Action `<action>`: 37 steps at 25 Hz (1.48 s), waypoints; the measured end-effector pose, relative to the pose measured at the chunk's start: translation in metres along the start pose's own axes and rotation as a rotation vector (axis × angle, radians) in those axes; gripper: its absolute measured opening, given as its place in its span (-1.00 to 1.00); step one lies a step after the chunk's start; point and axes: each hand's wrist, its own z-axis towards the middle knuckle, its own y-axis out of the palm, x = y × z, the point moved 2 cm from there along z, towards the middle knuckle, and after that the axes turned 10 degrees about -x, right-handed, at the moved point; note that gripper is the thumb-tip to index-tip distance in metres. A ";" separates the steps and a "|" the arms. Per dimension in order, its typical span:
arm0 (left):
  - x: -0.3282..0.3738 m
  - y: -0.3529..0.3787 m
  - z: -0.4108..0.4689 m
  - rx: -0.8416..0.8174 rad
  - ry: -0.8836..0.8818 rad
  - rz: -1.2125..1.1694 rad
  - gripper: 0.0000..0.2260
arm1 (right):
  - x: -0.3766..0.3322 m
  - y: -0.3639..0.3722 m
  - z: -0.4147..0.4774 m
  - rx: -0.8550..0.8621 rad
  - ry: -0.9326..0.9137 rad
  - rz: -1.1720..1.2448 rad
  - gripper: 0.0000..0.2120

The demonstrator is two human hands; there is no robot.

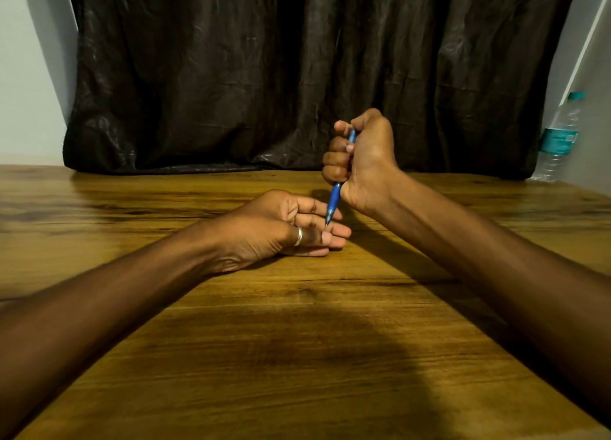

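My right hand [363, 156] grips a blue pen [334, 201] in a fist, raised above the wooden table [297, 340]. The pen points down and to the left, its tip close over the fingers of my left hand [281, 231]. Whether the tip touches them I cannot tell. My left hand rests on its side on the table, fingers nearly straight and pointing right, holding nothing. A silver ring sits on its thumb.
A dark crumpled curtain [297, 75] hangs behind the table's far edge. A clear plastic water bottle [558, 138] with a teal label and cap stands at the far right. Pale walls flank the curtain.
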 end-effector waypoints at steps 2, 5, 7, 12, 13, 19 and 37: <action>0.000 0.000 0.000 0.005 -0.003 0.006 -0.61 | 0.000 0.000 0.000 -0.001 0.002 -0.001 -0.78; 0.001 0.001 0.000 0.012 -0.009 -0.010 -0.60 | 0.001 0.000 0.000 -0.002 0.005 0.001 -0.78; 0.001 0.001 0.000 0.019 -0.014 -0.015 -0.60 | 0.002 0.001 0.000 -0.007 0.007 0.003 -0.78; 0.003 0.002 -0.001 0.031 -0.027 -0.015 -0.62 | 0.002 0.001 -0.001 -0.009 0.007 -0.002 -0.76; 0.003 0.002 -0.001 0.033 -0.029 -0.014 -0.62 | 0.002 0.001 -0.001 -0.008 0.007 -0.002 -0.76; 0.011 0.005 -0.004 0.066 -0.023 -0.017 -0.58 | 0.000 -0.001 -0.002 -0.013 0.018 0.045 -0.74; 0.017 -0.017 -0.009 0.587 0.119 0.120 -0.88 | 0.010 0.005 -0.001 -0.113 0.013 -0.709 -0.83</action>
